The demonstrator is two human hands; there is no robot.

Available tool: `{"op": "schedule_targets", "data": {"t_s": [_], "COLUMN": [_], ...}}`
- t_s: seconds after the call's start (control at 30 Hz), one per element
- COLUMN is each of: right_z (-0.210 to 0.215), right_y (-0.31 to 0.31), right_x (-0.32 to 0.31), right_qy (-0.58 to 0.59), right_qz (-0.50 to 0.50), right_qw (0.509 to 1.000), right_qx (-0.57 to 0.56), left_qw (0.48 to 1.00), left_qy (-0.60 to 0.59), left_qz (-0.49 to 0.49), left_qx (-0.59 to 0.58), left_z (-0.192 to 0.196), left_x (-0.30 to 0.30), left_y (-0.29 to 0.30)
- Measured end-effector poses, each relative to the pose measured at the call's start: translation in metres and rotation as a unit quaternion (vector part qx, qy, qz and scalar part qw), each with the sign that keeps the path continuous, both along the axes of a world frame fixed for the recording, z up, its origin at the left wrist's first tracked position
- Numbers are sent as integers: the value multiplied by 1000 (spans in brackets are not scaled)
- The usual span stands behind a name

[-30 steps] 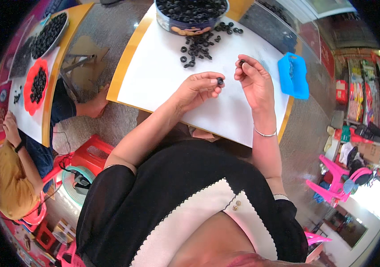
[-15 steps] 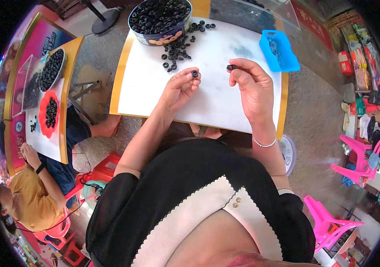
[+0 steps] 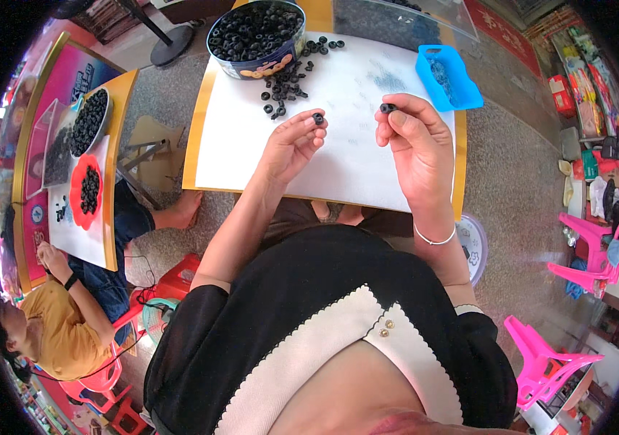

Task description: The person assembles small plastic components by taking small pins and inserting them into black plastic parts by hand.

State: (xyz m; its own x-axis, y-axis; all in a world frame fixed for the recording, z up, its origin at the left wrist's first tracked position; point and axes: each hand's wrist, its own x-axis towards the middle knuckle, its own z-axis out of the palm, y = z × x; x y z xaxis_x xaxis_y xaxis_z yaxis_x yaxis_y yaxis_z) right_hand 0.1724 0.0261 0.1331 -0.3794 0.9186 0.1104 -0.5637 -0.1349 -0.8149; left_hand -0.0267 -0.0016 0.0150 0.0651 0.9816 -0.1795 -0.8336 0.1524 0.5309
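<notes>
Between thumb and fingertips of my left hand [image 3: 291, 148] sits a small black ring-shaped part [image 3: 317, 118], its hole showing. My right hand [image 3: 420, 148] pinches a second small black piece [image 3: 387, 108]; its exact shape is partly covered by the fingers. Both hands are raised over the white sheet [image 3: 251, 156] on the table, a short gap apart. Beyond my left hand, several loose black ring parts [image 3: 288, 90] are scattered beside a round tin [image 3: 255, 67] heaped with the same kind of parts.
A blue plastic tray [image 3: 462, 98] lies at the table's far right corner. Behind it stands a clear box [image 3: 404, 18] with dark contents. At left, a person [image 3: 70, 326] sits at another table with a red dish [image 3: 77, 188] of black parts. Pink stools [image 3: 541, 362] stand at right.
My right hand has shifted slightly to the right with its black piece, which now shows at a different angle. The left hand stays nearly in place; the whole view has tilted a little.
</notes>
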Motion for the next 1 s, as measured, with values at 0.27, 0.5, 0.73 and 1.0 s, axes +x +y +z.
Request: {"op": "schedule_targets", "data": {"t_s": [0.27, 0.5, 0.73, 1.0], "right_z": [-14, -23, -24, -33], "right_y": [-10, -9, -9, -6], "right_x": [-8, -11, -12, -11], "right_qy": [-146, -281, -321, -353], "right_qz": [-64, -133, -161, -187], "right_qw": [982, 906, 871, 838], "right_qx": [105, 285, 336, 372], "left_qw": [999, 999, 998, 998], "left_qy": [25, 11, 8, 44], "left_qz": [-38, -50, -57, -44], "left_qx": [2, 14, 7, -6], "left_z": [52, 55, 57, 61], "left_x": [19, 28, 32, 34], "left_y": [-9, -8, -10, -10]}}
